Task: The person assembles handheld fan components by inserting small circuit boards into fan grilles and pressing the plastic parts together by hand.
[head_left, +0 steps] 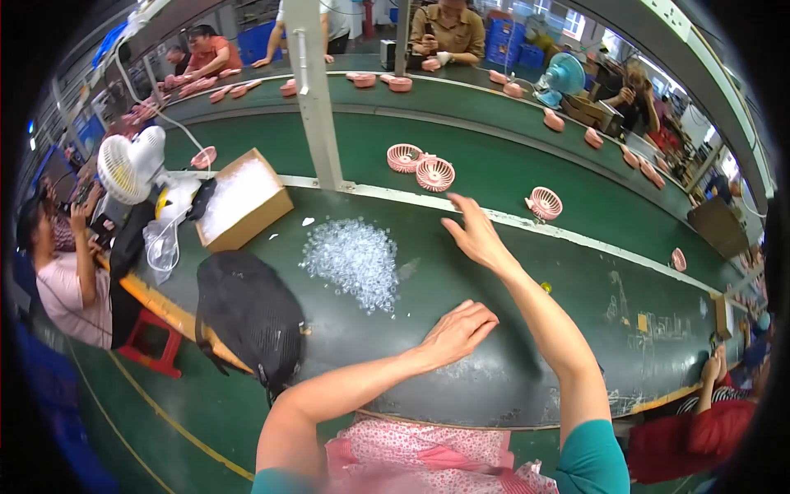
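Smooth plastic grilles [435,174], glossy clear pieces [355,263], matt cardboard box [262,217]

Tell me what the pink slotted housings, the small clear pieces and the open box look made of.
Pink slotted housings: probably moulded plastic, satin; even colour, thin ribs.
Small clear pieces: likely glossy plastic, see-through with glints; glass possible.
Open box: apparently matte cardboard; plain tan, flat walls.

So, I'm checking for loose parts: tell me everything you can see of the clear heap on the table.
The heap is many small, shiny, colourless pieces, plastic or glass by their look, exact shapes unclear. It lies loose on the dark green tabletop, with strays around its edge, right of the cardboard box. Neither the left hand nor the right hand touches it.
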Tool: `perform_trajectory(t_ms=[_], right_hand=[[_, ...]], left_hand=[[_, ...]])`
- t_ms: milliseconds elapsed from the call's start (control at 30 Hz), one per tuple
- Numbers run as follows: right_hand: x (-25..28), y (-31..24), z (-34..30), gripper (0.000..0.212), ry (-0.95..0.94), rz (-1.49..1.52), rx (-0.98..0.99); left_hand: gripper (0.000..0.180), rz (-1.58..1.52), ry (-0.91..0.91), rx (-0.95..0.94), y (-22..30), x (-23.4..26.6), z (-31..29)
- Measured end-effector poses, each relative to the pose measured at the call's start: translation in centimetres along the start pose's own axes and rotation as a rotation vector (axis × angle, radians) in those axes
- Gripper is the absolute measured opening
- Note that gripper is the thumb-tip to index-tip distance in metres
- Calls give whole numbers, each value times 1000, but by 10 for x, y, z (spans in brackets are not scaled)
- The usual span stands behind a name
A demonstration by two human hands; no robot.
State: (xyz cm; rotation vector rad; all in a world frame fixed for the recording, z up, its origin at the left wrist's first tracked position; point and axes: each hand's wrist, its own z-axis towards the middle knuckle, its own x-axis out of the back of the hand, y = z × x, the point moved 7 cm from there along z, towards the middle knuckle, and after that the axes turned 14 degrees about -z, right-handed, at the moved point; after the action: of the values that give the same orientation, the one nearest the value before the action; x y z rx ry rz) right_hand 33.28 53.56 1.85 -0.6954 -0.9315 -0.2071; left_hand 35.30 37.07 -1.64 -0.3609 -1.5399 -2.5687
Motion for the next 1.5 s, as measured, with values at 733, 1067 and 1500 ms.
perform_trajectory(t_ms=[733,1067,1500], right_hand=[[-74,71,113,19,235,-537,6],[178,119,-101,14,408,-647,-128],[250,214,-294,24,577,-352,-324]], left_hand=[[14,-93,-17,-77,-11,-11,-13],[11,-76,-32,-43,-9,-8,-11],[23,-40,-137,108,-2,-12,-17]])
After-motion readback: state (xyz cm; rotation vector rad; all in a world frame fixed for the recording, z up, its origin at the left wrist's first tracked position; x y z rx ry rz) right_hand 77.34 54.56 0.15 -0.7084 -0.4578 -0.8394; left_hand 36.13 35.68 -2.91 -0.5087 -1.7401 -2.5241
